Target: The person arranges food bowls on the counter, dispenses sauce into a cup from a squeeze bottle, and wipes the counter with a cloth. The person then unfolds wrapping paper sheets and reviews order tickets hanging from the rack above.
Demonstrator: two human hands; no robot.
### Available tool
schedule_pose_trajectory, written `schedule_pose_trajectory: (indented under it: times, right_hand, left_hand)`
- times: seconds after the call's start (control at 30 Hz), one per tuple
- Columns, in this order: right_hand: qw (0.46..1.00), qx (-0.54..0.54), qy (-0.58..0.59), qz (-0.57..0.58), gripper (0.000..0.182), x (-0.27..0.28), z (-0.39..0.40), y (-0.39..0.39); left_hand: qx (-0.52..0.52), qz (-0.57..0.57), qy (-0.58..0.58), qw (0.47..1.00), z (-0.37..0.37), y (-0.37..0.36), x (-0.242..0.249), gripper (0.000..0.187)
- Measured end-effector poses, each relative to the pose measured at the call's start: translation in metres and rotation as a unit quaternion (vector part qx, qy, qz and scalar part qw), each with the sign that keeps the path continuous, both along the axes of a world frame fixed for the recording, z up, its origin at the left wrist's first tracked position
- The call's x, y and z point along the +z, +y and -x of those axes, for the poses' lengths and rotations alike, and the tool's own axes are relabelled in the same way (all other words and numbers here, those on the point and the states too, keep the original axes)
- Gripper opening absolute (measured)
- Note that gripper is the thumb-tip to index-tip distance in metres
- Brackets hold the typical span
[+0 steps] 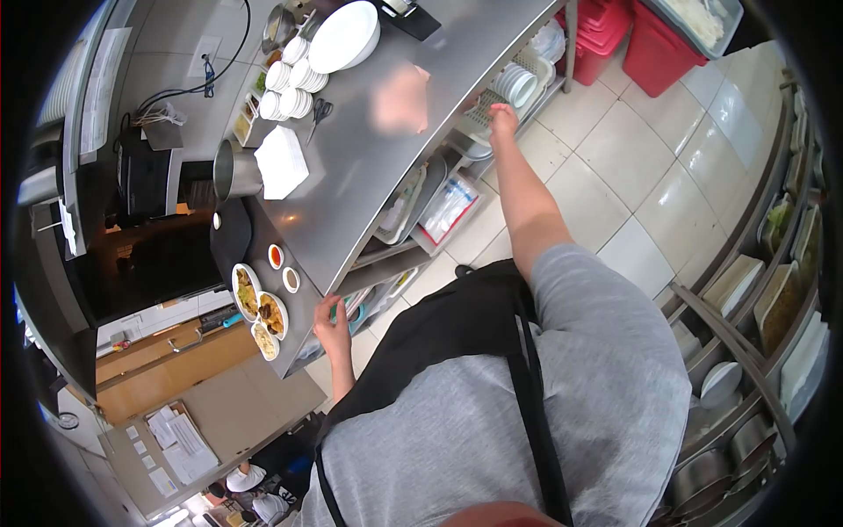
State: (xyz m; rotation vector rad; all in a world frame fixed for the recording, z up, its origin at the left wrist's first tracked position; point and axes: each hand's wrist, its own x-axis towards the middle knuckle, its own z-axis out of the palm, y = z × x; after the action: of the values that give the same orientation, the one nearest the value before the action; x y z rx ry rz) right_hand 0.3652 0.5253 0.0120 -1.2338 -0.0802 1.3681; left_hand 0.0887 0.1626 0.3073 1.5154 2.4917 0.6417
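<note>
Now right hand (503, 120) reaches under table (386, 167) edge, fingers curled at rack of white plates (516, 86) on lower shelf; hold unclear. Left hand (332, 323) open, resting on near table edge, beside food dishes (261, 314).

Brushed steel counter (378, 167), glossy floor tiles (615, 149)

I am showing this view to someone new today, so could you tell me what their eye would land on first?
First, the person's right hand, stretched out to a rack of white plates on the shelf under the steel counter. The left hand rests at the counter's near edge, beside small dishes of food. At the far end sits a big white bowl with stacks of little white bowls.
</note>
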Motion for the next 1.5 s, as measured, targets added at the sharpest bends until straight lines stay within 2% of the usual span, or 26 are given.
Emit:
schedule_pose_trajectory:
  times: [0.07, 0.17, 0.3, 0.37, 0.43, 0.47, 0.5, 0.53, 0.6, 0.63, 0.7, 0.77, 0.83, 0.87, 0.9, 0.93, 1.07, 1.13, 1.2, 1.23, 1.27, 1.3, 1.37, 1.43, 1.47, 1.5]
  right_hand:
    - [0.999, 0.014, -0.01, -0.048, 0.01, 0.003, -0.009, -0.005]
    - [1.0, 0.026, -0.008, -0.012, 0.011, 0.046, -0.024, -0.022]
    - [0.997, 0.038, 0.027, -0.067, 0.009, 0.037, -0.047, -0.028]
    - [0.997, 0.0, -0.031, -0.076, 0.005, 0.025, -0.075, -0.027]
    - [0.971, -0.037, -0.196, -0.129, 0.008, -0.017, -0.111, -0.027]
    - [0.944, 0.014, -0.33, -0.01, 0.01, -0.007, -0.127, -0.036]
    - [0.883, 0.064, -0.452, 0.109, 0.013, 0.009, -0.143, -0.048]
    - [0.883, 0.064, -0.453, 0.108, 0.013, 0.017, -0.154, -0.055]
    - [0.732, 0.229, -0.599, 0.23, 0.023, 0.023, -0.167, -0.061]
    - [0.731, 0.23, -0.6, 0.228, 0.023, 0.019, -0.161, -0.059]
    - [0.634, 0.247, -0.698, 0.223, 0.036, 0.01, -0.133, -0.05]
    - [0.704, 0.291, -0.63, 0.152, 0.06, 0.011, -0.102, -0.029]
    - [0.846, 0.348, -0.404, 0.001, 0.056, -0.034, -0.073, 0.013]
    - [0.845, 0.351, -0.403, -0.005, 0.056, -0.022, -0.06, 0.016]
    - [0.923, 0.303, -0.234, 0.036, 0.05, 0.001, -0.039, 0.017]
    - [0.965, 0.246, -0.054, 0.075, 0.045, 0.018, -0.023, 0.017]
    - [0.976, 0.186, 0.073, 0.082, 0.033, 0.029, 0.003, 0.019]
    - [0.984, 0.158, 0.072, 0.041, 0.033, 0.016, 0.006, 0.017]
    - [0.981, 0.173, 0.085, -0.01, 0.04, 0.004, -0.006, 0.016]
    - [0.97, 0.208, 0.087, -0.094, 0.046, -0.012, -0.017, 0.018]
    - [0.981, 0.19, 0.038, -0.029, 0.054, -0.022, -0.024, 0.022]
    - [0.978, 0.203, -0.006, -0.055, 0.057, -0.026, -0.036, 0.016]
    - [0.994, 0.093, -0.032, 0.044, 0.033, -0.05, -0.061, 0.022]
    - [0.997, 0.045, -0.028, -0.051, 0.015, -0.071, -0.107, 0.028]
    - [0.988, -0.049, 0.019, -0.144, 0.014, -0.054, -0.115, 0.025]
    - [0.989, -0.067, -0.018, -0.131, 0.018, -0.027, -0.125, 0.022]
  left_hand:
    - [-0.006, 0.001, -0.001, 1.0, 0.007, -0.006, -0.007, 0.014]
    - [-0.019, 0.014, 0.004, 1.0, 0.007, -0.006, -0.01, 0.014]
    - [-0.044, 0.041, 0.014, 0.998, -0.001, 0.005, -0.006, 0.015]
    - [-0.05, 0.042, 0.014, 0.998, -0.002, 0.01, -0.003, 0.015]
    - [-0.056, 0.044, 0.015, 0.997, -0.002, 0.012, -0.002, 0.015]
    - [-0.052, 0.04, 0.008, 0.998, -0.002, 0.012, -0.002, 0.016]
    - [-0.048, 0.036, 0.002, 0.998, -0.002, 0.012, -0.002, 0.016]
    - [-0.048, 0.036, 0.001, 0.998, 0.0, 0.011, -0.003, 0.016]
    - [-0.045, 0.045, 0.0, 0.998, 0.006, 0.006, -0.009, 0.016]
    - [-0.043, 0.044, -0.001, 0.998, 0.008, 0.004, -0.013, 0.016]
    - [-0.082, 0.028, 0.036, 0.996, 0.008, 0.003, -0.015, 0.014]
    - [-0.068, 0.037, 0.02, 0.997, 0.005, 0.006, -0.012, 0.014]
    - [-0.051, 0.044, 0.005, 0.998, 0.0, 0.011, -0.006, 0.015]
    - [-0.058, 0.041, 0.004, 0.997, -0.001, 0.012, -0.003, 0.015]
    - [-0.064, 0.037, 0.004, 0.997, -0.001, 0.013, -0.001, 0.015]
    - [-0.058, 0.031, 0.008, 0.998, 0.002, 0.012, -0.002, 0.015]
    - [-0.055, 0.023, 0.004, 0.998, 0.009, 0.0, -0.002, 0.015]
    - [-0.037, 0.036, -0.017, 0.999, 0.009, -0.011, -0.002, 0.016]
    - [-0.029, 0.037, -0.024, 0.999, 0.015, -0.02, -0.01, 0.016]
    - [-0.043, 0.047, -0.025, 0.998, 0.021, -0.028, -0.014, 0.015]
    - [-0.039, 0.052, -0.017, 0.998, 0.025, -0.034, -0.018, 0.016]
    - [-0.034, 0.058, -0.01, 0.998, 0.027, -0.038, -0.022, 0.017]
    - [-0.025, 0.074, -0.029, 0.997, 0.034, -0.047, -0.03, 0.019]
    - [-0.007, 0.081, -0.06, 0.995, 0.048, -0.058, -0.048, 0.02]
    - [0.018, 0.069, -0.064, 0.995, 0.055, -0.065, -0.057, 0.02]
    - [0.022, 0.093, -0.062, 0.993, 0.062, -0.071, -0.066, 0.021]
